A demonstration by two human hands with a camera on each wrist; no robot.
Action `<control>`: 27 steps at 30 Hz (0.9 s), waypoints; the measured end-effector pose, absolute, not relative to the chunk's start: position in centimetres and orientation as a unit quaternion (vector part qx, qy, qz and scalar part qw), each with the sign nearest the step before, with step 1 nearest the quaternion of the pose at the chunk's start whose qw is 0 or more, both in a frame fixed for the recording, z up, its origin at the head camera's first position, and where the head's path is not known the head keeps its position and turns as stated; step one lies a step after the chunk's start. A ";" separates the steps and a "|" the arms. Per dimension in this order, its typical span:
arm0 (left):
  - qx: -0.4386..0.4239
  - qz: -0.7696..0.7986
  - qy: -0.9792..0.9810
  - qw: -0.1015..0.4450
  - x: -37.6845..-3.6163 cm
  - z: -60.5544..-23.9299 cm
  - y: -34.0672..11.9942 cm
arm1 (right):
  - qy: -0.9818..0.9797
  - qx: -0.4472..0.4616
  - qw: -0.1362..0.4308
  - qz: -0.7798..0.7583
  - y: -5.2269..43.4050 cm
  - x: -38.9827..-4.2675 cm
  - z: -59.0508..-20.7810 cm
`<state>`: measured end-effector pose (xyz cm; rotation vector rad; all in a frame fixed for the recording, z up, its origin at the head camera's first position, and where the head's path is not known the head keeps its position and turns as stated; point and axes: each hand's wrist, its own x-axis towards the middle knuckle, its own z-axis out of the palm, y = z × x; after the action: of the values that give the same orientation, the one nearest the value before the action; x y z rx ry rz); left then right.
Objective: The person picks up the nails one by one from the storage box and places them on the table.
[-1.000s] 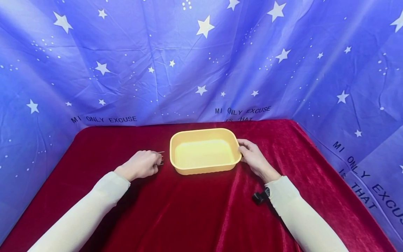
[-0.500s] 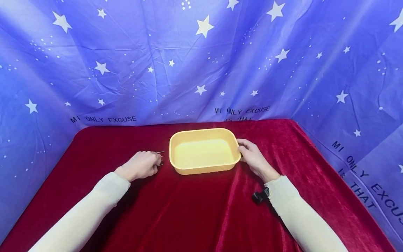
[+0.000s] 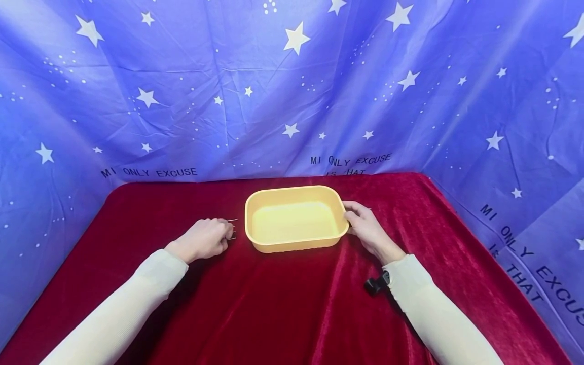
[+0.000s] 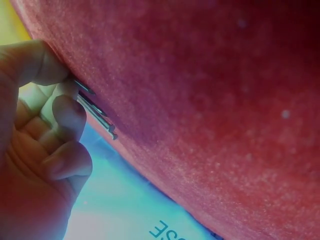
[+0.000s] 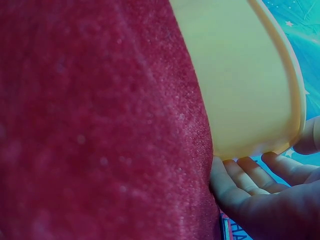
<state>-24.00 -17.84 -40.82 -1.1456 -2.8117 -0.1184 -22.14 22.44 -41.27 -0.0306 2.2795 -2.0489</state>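
A yellow rectangular plastic box [image 3: 292, 223], open at the top, stands on the red cloth in the head view, its inside bare. To its left is my left hand [image 3: 205, 238], knuckles up and close over the cloth. It pinches several thin metal nails [image 4: 97, 110] between thumb and fingers; their ends stick out past the fingertips toward the box. My right hand [image 3: 367, 230] holds the box's right end. In the right wrist view, its bent fingers [image 5: 250, 177] touch the outer end wall, with the thumb at the rim.
Red velvet cloth [image 3: 274, 304] covers the table. A blue curtain with white stars [image 3: 255, 76] hangs behind and at both sides. Beside the right hand, a thin metal piece [image 5: 226, 227] lies partly hidden. A small black device [image 3: 376, 285] sits at the right wrist.
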 end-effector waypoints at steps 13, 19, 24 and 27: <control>-0.374 -0.041 -0.925 0.052 -23.7 -40.7 -17.8 | 0.745 -0.007 0.043 -0.666 22.5 -22.2 -41.2; -0.366 -0.054 -0.927 0.060 -23.9 -40.2 -17.6 | 0.745 0.003 0.045 -0.665 22.8 -22.3 -41.3; -0.358 -0.069 -0.928 0.070 -23.9 -39.9 -17.2 | 0.748 0.004 0.044 -0.663 23.2 -22.3 -41.2; -0.356 -0.079 -0.928 0.075 -23.7 -39.3 -16.8 | 0.751 0.008 0.042 -0.659 23.3 -22.2 -41.1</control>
<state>-23.74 -16.84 -39.30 -1.0672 -2.7846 -0.2355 -22.23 23.32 -41.08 0.0258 2.2996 -2.0156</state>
